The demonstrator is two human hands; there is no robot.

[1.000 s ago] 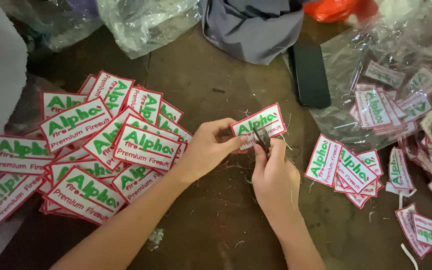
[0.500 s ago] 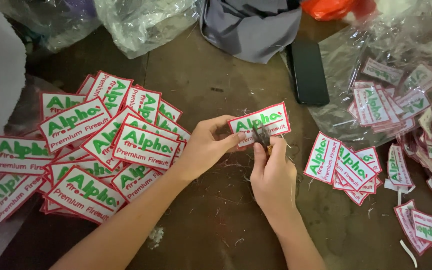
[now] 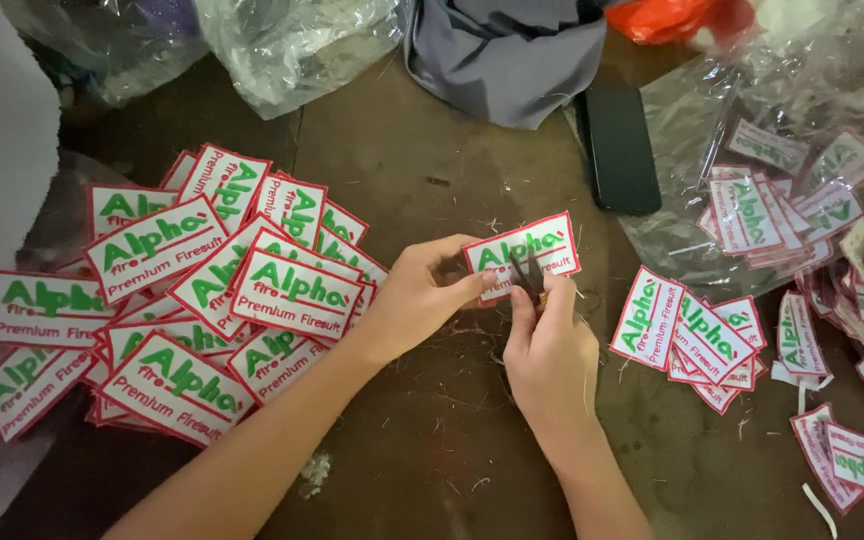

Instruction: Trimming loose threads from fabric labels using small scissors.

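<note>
Patch trimming at the middle of the surface

Patch (image 3: 524,256), an embroidered rectangle with white ground, red border and green lettering, is held just above the brown surface (image 3: 402,150), between the two hands. The left hand (image 3: 414,296) pinches its lower left corner, fingers (image 3: 472,284) closed on the edge. The right hand (image 3: 550,350) is closed around small dark snips (image 3: 527,272), whose blades lie against the face of the patch near its lower edge; how far the blades stand apart is too small to tell.

By the look of it, the step in hand is clipping stray threads off this one patch. The next move seems to call for a steady pinch from the left hand and a shallow cut that stays clear of the red border.

Loose thread clippings (image 3: 457,335) lie scattered under the hands. To the left, a fanned heap of patches (image 3: 182,300) lies face up; to the right, a smaller pile (image 3: 692,335) lies near more patches in a clear plastic bag (image 3: 802,190). A black phone (image 3: 618,148) lies beyond, beside a grey cloth (image 3: 502,55).
</note>
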